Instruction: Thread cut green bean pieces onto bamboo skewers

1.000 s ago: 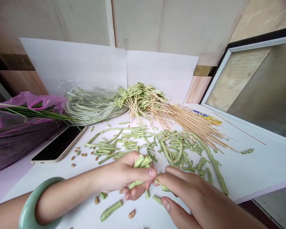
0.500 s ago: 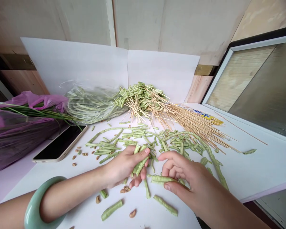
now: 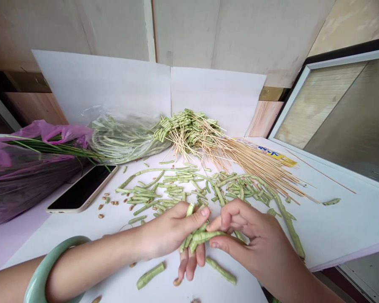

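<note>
Over the table (image 3: 334, 229), the right hand (image 3: 255, 237) is pinching a bean piece (image 3: 205, 237), its long axis running crosswise, left end dipping nearer. Apparently gathering, the left hand (image 3: 169, 231) is clasping a bundle of pieces (image 3: 190, 209); aligning is likely being called for. Beyond, skewered beans (image 3: 189, 122) are lying heaped.

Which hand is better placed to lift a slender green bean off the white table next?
Likely the right hand: it pinches one green bean piece; another slender piece shows below its thumb. The left hand grips several green pieces.
</note>
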